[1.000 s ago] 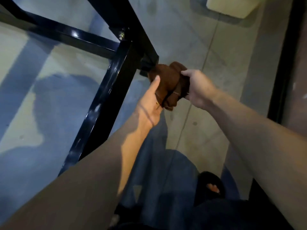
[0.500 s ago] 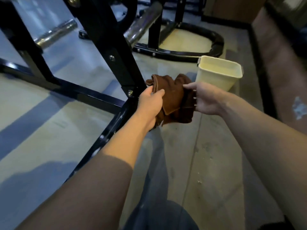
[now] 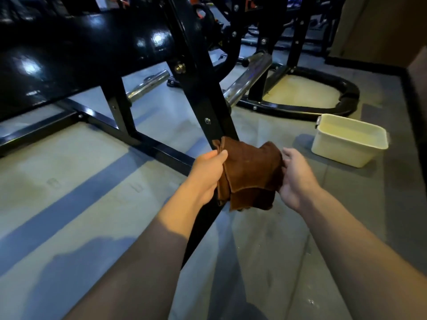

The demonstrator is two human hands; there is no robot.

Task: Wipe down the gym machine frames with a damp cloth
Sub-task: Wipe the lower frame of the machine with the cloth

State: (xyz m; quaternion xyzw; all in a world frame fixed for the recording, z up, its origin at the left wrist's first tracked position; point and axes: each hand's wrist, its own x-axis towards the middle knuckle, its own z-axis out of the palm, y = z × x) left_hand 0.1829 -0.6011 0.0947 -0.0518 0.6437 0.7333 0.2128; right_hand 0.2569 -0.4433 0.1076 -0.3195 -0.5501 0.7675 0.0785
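Note:
A brown cloth (image 3: 250,172) hangs folded between my two hands, right in front of the slanted black post of the gym machine frame (image 3: 203,98). My left hand (image 3: 208,173) grips the cloth's left edge, thumb curled over the top. My right hand (image 3: 294,179) holds the right edge, with its fingertips tucked behind the fabric. The frame's black floor rails (image 3: 159,148) run left and toward me from the post's foot. The post's base is hidden behind the cloth.
A cream plastic tub (image 3: 350,140) sits on the floor to the right. Chrome bars (image 3: 246,82) and a curved black base (image 3: 323,107) of another machine lie beyond. A glossy black pad (image 3: 69,56) overhangs at upper left. A dark wall skirting (image 3: 413,107) runs along the right.
The view has tilted up from the floor to the machines. Both hands have spread the bunched cloth wider between them.

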